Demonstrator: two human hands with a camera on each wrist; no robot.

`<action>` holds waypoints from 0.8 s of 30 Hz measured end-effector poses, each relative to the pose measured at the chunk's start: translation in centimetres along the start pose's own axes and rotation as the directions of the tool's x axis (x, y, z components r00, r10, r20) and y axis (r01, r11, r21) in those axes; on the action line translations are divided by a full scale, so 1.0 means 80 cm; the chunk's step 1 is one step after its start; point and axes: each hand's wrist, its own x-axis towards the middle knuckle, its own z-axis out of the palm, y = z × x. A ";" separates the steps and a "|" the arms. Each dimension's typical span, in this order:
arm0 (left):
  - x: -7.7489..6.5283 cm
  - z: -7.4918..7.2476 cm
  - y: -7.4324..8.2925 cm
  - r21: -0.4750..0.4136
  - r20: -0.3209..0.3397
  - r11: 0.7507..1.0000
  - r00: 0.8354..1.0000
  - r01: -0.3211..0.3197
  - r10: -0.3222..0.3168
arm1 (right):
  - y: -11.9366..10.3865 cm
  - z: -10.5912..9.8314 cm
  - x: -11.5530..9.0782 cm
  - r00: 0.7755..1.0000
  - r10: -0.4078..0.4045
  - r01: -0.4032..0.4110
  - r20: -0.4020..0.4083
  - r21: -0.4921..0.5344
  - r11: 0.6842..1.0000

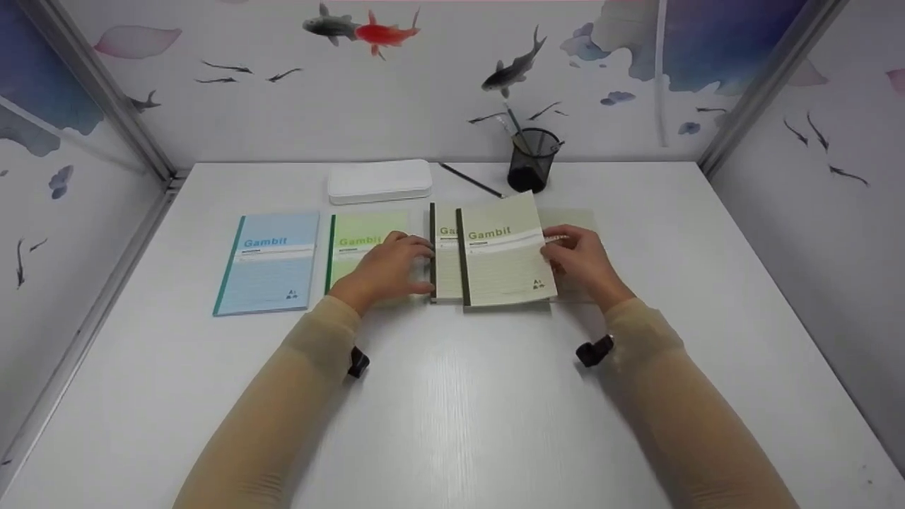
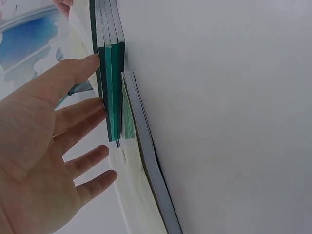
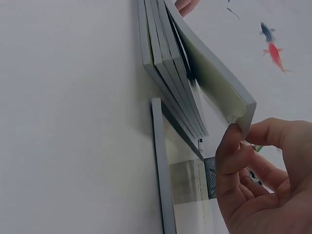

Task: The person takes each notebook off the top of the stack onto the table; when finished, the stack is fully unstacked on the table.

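Observation:
A cream Gambit notebook (image 1: 502,261) with a dark spine is tilted up over a stack of notebooks, its right edge pinched between the thumb and fingers of my right hand (image 1: 583,258). The stack's top cover (image 1: 445,276) shows at the left, and the right wrist view reveals several page blocks (image 3: 170,78) beneath the raised notebook. My left hand (image 1: 389,268) is spread over a green notebook (image 1: 346,261), partly hiding it. In the left wrist view, its thumb and fingertips (image 2: 92,62) are right at the green and dark spines (image 2: 113,92) of the stack.
A blue notebook (image 1: 272,276) lies at the far left. Another pale notebook (image 1: 583,219) is partly hidden behind my right hand. Toward the back are a white case (image 1: 380,182), a black pencil (image 1: 470,179) and a black mesh pen holder (image 1: 530,166).

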 end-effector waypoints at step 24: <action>-0.003 -0.002 0.003 -0.005 0.028 1.000 0.999 -0.023 0.023 | 0.059 -0.117 -0.039 0.996 0.093 -0.092 -0.010 0.064 0.994</action>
